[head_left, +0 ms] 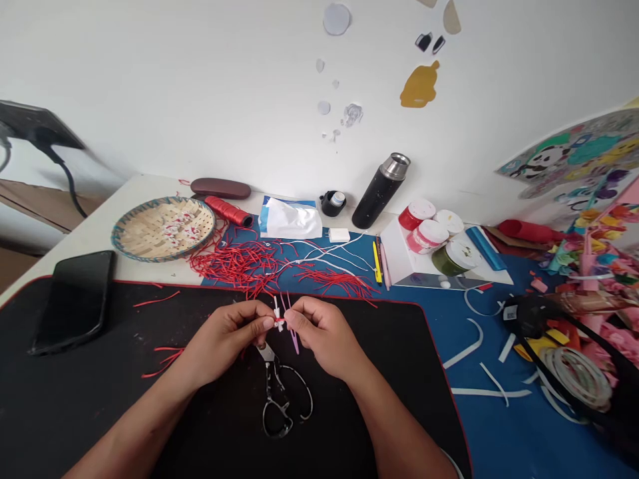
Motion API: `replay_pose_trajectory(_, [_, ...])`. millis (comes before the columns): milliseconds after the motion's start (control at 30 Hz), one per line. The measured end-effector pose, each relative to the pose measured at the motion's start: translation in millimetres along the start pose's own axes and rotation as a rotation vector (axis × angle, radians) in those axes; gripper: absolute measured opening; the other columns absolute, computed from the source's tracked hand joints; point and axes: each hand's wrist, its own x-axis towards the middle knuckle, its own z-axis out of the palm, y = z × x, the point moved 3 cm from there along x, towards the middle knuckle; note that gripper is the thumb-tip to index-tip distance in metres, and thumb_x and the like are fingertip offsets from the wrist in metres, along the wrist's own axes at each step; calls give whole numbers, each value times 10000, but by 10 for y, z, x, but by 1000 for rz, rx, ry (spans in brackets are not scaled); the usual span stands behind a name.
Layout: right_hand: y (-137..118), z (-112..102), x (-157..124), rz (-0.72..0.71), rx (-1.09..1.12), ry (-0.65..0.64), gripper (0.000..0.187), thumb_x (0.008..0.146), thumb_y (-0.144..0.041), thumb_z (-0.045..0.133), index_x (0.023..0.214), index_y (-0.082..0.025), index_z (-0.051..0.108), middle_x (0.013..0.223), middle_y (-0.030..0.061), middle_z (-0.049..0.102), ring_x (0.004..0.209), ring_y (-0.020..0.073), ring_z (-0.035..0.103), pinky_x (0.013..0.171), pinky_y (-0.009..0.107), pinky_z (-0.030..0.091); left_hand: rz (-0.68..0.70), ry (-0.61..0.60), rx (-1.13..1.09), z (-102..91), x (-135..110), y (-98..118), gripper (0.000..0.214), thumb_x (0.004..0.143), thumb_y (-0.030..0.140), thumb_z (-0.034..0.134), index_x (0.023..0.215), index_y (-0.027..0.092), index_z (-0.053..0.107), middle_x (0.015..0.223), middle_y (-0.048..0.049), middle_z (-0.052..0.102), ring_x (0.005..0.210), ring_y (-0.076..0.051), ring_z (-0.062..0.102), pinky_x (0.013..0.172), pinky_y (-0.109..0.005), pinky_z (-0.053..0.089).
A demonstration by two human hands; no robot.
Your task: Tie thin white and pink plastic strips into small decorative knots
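My left hand (230, 334) and my right hand (319, 332) meet over the black mat (100, 412), both pinched on a small white piece bound with red cord (278, 322). White ends stick up between the fingertips, and a thin purple strip (294, 342) hangs below my right fingers. Black-handled scissors (279, 392) lie on the mat just under my hands. A heap of cut red cords (249, 263) lies beyond my hands. A woven basket (162, 227) at the back left holds several small red-and-white pieces.
A black phone (74, 299) lies at the left. A red cord spool (229, 211), tissue pack (289, 219), black flask (380, 189), paint jars (429, 233) and pens (377, 261) stand along the back. White strips (469, 346) and coloured paper scraps (589, 266) cover the blue surface on the right.
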Motion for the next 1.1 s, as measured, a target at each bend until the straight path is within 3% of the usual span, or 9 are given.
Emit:
replay_pose_trajectory(300, [63,111,44,64,382,-7,395,890,-499,740,726,-207,532,485,-135,318,426,53,193,435,230,158,58,34,56,27,-34,28,361,975,490,624,781,190,675,648,24,558,602,-149,490,582,-251,384])
replay_pose_trajectory(533, [35,149,31,90,531,-10,407,866,-472,798,732,-201,526,498,-142,300,424,39,175,424,212,111,22,86,-80,26,6,-53,432,913,587,695,755,186,670,610,44,502,566,-135,425,551,-250,346])
replay_pose_trajectory(633, [13,124,28,64,526,-2,412,875,-476,799,734,-199,529,500,-137,317,418,38,218,426,200,159,6,58,-101,57,11,-49,473,913,634,687,765,186,654,610,50,488,567,-132,411,547,-247,331])
replay_pose_trajectory(867, [-12,61,29,7,407,27,434,894,-531,786,753,-191,556,604,-64,516,470,76,497,418,182,258,-20,18,-103,76,-10,-26,508,931,685,647,812,192,630,652,52,479,582,-131,390,542,-246,315])
replay_pose_trajectory(1100, [-26,18,20,-68,372,76,381,948,-504,749,781,-180,640,666,2,645,515,100,556,429,186,354,9,52,-59,74,-17,-44,465,977,645,597,822,207,616,681,54,469,592,-135,381,557,-250,331])
